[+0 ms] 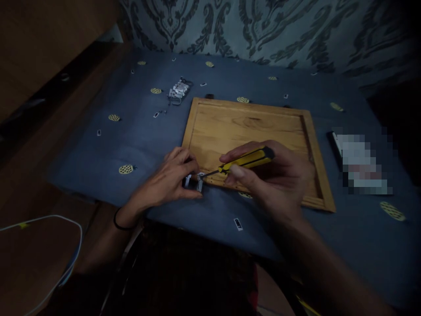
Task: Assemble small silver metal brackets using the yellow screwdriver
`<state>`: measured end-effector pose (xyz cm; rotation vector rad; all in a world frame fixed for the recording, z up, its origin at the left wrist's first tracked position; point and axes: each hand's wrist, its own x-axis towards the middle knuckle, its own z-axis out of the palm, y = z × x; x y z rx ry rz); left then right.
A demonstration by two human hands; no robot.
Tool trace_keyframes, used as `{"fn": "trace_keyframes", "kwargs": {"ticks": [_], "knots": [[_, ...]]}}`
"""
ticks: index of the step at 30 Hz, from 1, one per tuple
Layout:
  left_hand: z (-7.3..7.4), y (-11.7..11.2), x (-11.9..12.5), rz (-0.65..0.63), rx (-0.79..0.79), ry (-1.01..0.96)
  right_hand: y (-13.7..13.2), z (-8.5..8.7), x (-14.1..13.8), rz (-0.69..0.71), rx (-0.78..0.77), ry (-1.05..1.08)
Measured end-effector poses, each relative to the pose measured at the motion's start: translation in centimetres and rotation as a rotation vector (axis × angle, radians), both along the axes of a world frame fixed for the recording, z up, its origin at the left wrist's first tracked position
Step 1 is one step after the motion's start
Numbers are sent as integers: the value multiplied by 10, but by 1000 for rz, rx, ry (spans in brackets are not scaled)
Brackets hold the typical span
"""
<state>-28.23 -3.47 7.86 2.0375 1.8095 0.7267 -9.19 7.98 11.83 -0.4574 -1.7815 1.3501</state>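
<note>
A framed wooden panel [251, 131] lies on the blue tablecloth, its recessed face up. At its near left corner, my left hand [176, 177] is closed with thumb and fingers around a small metal fitting [200, 183], which looks like a hinge. My right hand [279, 180] grips a screwdriver [246, 159] by its yellow and black handle. The shaft points left and down, its tip at the fitting. Whether the tip sits in a screw is too small to make out.
Behind the panel's left side lies a cluster of similar metal fittings [179, 91], with tiny loose pieces [165, 112] nearer me. A blurred-out flat object [362, 162] lies to the right. A patterned wall [223, 26] borders the table's back; a white cable [80, 232] hangs at lower left.
</note>
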Motion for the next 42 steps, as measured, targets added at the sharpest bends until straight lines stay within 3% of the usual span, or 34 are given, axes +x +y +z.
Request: {"fn": "trace_keyframes", "kwargs": {"ticks": [4,22,31,42], "knots": [[-1,-1,0,-16,31,-22,1,-1,-2,-101,8,79],[0,-1,0,-17,20,-19,4,-11,0,-12,32,3],[-1,-1,0,-12,49,-25,8,-8,2,50,46,-1],[0,0,1,-15,34,-22,7,-7,0,23,72,29]]}}
